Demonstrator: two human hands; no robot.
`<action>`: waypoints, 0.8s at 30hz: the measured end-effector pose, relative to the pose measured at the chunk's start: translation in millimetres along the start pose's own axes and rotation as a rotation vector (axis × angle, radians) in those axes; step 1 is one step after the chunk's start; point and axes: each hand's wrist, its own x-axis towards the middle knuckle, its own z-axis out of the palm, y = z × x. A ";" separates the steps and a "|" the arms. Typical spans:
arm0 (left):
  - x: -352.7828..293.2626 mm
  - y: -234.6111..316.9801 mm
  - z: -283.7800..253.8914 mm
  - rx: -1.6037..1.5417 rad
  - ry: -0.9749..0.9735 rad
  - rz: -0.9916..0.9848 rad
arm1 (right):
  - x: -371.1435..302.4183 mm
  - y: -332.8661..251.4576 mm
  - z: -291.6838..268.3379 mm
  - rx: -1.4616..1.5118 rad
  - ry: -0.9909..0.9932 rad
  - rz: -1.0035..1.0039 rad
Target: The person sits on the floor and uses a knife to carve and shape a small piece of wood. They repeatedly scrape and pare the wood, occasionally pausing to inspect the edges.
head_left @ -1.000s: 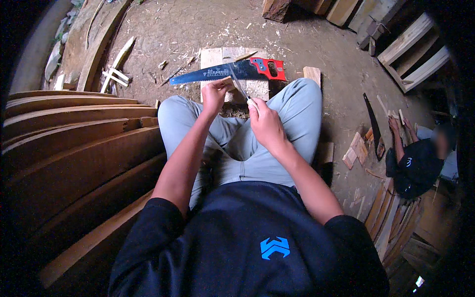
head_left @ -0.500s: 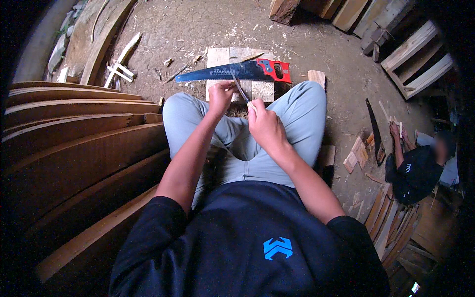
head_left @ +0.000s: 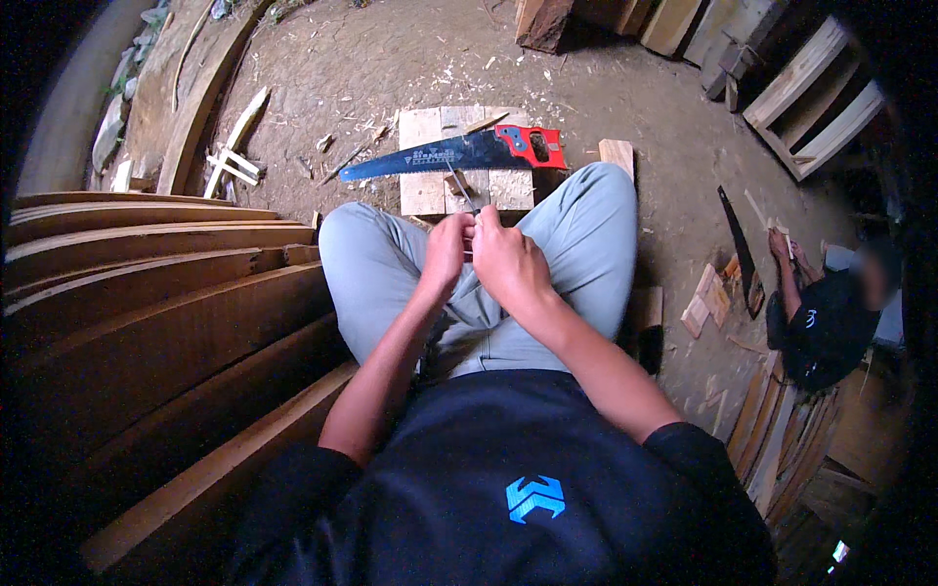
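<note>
My right hand (head_left: 512,256) is closed around the handle of a slim knife (head_left: 462,188), its thin blade pointing away from me over the wooden board (head_left: 422,200). Against it, just to the left, my left hand (head_left: 447,252) is closed too, fingers pinched near the base of the blade; what they grip is hidden. A handsaw (head_left: 459,153) with a dark blue blade and red handle lies across the board beyond my hands. By the knife blade sits a small wood block (head_left: 455,183).
Long curved planks (head_left: 156,283) are stacked at my left. Wood scraps (head_left: 234,161) and shavings litter the dirt floor. A wooden frame (head_left: 816,98) stands at the far right. Below it a co-worker (head_left: 831,322) handles thin sticks, near another saw (head_left: 740,249).
Both hands have drawn nearer to me and closed together, with the knife pulled back toward my lap. The left fingers moved from beside the blade to its base. The view has shifted slightly.
</note>
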 end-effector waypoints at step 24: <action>-15.9 28.6 15.8 -0.009 -0.233 -0.442 | -0.6 61.6 -62.4 0.329 -0.039 0.015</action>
